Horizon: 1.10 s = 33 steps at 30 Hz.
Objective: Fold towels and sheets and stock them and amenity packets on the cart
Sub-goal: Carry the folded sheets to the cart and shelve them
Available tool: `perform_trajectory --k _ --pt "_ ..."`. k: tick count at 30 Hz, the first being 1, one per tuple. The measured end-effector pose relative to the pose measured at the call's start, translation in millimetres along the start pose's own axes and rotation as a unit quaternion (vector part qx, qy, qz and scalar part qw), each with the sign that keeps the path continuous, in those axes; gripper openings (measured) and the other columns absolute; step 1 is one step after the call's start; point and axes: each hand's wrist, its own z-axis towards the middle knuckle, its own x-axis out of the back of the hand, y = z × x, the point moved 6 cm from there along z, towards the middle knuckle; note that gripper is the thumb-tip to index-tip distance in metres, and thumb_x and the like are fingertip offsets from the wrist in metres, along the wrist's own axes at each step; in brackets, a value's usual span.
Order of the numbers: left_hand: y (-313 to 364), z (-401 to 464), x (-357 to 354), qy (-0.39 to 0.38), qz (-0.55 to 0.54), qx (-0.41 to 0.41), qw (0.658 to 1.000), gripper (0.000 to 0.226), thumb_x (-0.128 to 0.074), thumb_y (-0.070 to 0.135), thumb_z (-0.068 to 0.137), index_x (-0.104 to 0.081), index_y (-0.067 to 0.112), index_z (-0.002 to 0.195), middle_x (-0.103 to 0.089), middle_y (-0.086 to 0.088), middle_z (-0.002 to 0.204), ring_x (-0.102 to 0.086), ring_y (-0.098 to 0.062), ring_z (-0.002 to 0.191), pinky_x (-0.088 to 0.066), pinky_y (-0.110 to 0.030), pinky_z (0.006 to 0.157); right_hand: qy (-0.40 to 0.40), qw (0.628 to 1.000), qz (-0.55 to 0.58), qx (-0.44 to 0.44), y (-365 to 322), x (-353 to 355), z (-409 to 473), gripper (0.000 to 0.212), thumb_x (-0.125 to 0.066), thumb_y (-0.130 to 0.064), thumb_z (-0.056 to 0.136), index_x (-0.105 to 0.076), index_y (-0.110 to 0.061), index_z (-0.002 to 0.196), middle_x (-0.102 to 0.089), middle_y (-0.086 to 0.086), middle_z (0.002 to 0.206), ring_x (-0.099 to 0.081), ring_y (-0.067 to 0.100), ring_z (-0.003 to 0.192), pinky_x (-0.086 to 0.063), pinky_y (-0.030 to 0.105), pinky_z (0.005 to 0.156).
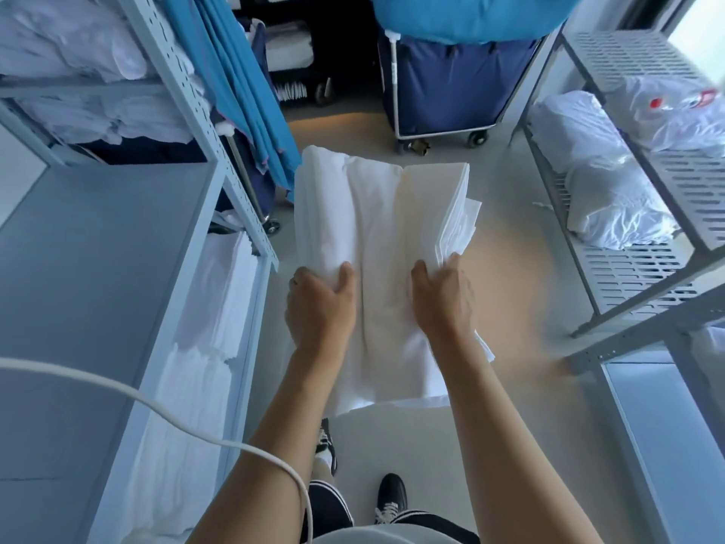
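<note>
I hold a stack of folded white sheets (376, 237) flat in the air in front of me, over the aisle floor. My left hand (319, 304) grips its near left edge, thumb on top. My right hand (441, 298) grips the near right edge, where the layered folds fan out loosely. The far end of the stack points away from me toward the blue laundry carts. My forearms hide part of the stack's near end.
A grey shelving unit (98, 268) on the left holds folded white linen (204, 347) on a lower level. A slotted rack (643, 268) on the right carries bagged white bundles (604, 190). Blue laundry carts (451, 80) stand ahead. A white cable (157, 406) crosses near left.
</note>
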Motion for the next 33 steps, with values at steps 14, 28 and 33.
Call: perform_trajectory --k 14,28,33 --pt "42.7 235.0 -53.8 -0.037 -0.056 -0.013 0.998 0.069 -0.055 0.067 0.091 -0.059 0.004 0.120 -0.068 -0.014 0.114 -0.066 -0.036 0.101 -0.056 -0.049 0.087 0.069 0.997 -0.046 0.002 -119.3 -91.4 164.2 0.041 -0.051 -0.044 0.096 -0.049 -0.010 0.118 -0.068 0.015 0.105 -0.062 0.039 0.097 -0.032 0.035 0.073" --pt "115.8 407.4 -47.4 -0.048 -0.088 -0.058 0.993 0.066 -0.056 0.064 0.092 -0.058 0.005 0.120 -0.068 -0.011 0.115 -0.067 -0.034 0.102 -0.057 -0.049 0.087 0.094 0.993 -0.070 -0.016 -236.6 -138.1 280.5 0.043 -0.048 -0.047 0.099 -0.049 -0.010 0.119 -0.069 0.017 0.105 -0.064 0.041 0.097 -0.035 0.038 0.072" --pt "150.8 439.0 -62.3 -0.043 -0.096 -0.076 0.992 0.066 -0.055 0.065 0.093 -0.058 0.005 0.121 -0.068 -0.011 0.116 -0.067 -0.033 0.101 -0.057 -0.048 0.085 0.116 0.991 -0.064 -0.010 -252.7 -132.9 323.5 0.043 -0.048 -0.047 0.099 -0.048 -0.011 0.121 -0.070 0.017 0.108 -0.064 0.041 0.098 -0.035 0.038 0.073"
